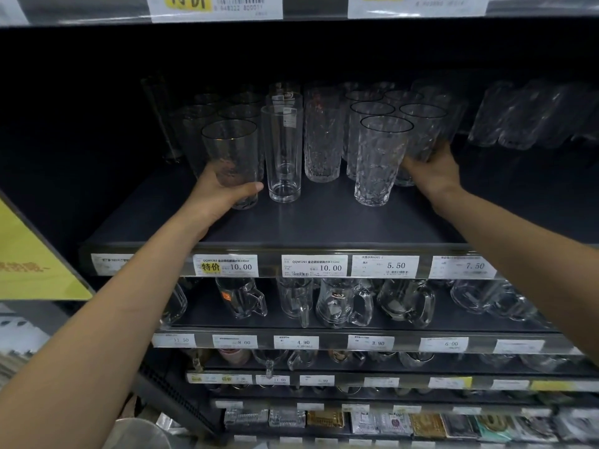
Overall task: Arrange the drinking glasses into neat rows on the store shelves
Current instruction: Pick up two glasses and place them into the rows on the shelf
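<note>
Several clear drinking glasses stand in rows on a dark shelf (324, 222). My left hand (217, 196) grips the front gold-rimmed tumbler (230, 150) of the left row, thumb across its front. A tall plain glass (283, 153) stands just right of it, then a tall textured glass (322, 140). A black-rimmed textured glass (381, 160) stands at the front of the right group. My right hand (431, 170) wraps round the base of the black-rimmed glass behind it (421, 131), to the right.
Price tags (314, 265) line the shelf's front rail. Glass mugs (343, 303) fill the shelf below, with more glassware on lower shelves. Blurred glasses (518, 118) stand at the shelf's far right. A yellow sign (29, 254) juts out at the left.
</note>
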Demonstrator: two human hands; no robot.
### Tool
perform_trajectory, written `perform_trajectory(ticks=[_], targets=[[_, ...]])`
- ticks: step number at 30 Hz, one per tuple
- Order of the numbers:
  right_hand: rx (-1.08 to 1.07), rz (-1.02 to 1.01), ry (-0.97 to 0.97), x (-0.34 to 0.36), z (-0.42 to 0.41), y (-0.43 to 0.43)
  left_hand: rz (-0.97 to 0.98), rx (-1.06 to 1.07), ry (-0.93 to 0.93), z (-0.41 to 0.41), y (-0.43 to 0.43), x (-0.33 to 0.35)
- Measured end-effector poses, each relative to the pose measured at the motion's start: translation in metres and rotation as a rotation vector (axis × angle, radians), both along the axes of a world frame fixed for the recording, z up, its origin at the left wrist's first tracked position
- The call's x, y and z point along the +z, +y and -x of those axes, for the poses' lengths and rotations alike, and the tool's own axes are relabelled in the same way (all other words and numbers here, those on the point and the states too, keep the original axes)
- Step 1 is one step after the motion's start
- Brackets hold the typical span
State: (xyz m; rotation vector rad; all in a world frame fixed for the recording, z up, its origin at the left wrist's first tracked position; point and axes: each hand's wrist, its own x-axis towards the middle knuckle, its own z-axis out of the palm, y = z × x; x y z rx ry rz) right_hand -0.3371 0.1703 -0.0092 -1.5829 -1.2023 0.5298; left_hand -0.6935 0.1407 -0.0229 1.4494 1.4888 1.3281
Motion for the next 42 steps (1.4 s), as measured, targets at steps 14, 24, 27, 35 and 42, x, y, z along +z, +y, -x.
perform_trajectory(ticks=[14,24,27,35,42], targets=[[0.023,0.019,-0.012,0.0,0.002,0.008,0.004,-0.002,0.019,0.003,0.003,-0.003],[0.039,0.015,-0.006,0.0,0.004,0.006,0.028,0.004,0.046,0.003,-0.001,0.002],[0.043,0.022,-0.006,0.0,0.004,0.006,0.034,-0.017,0.087,0.004,-0.006,0.006],[0.06,0.078,-0.037,0.004,-0.003,0.001,0.11,0.034,0.19,-0.003,-0.021,0.016],[0.095,0.167,-0.115,0.012,-0.016,-0.027,0.287,0.093,0.455,0.003,-0.05,0.038]])
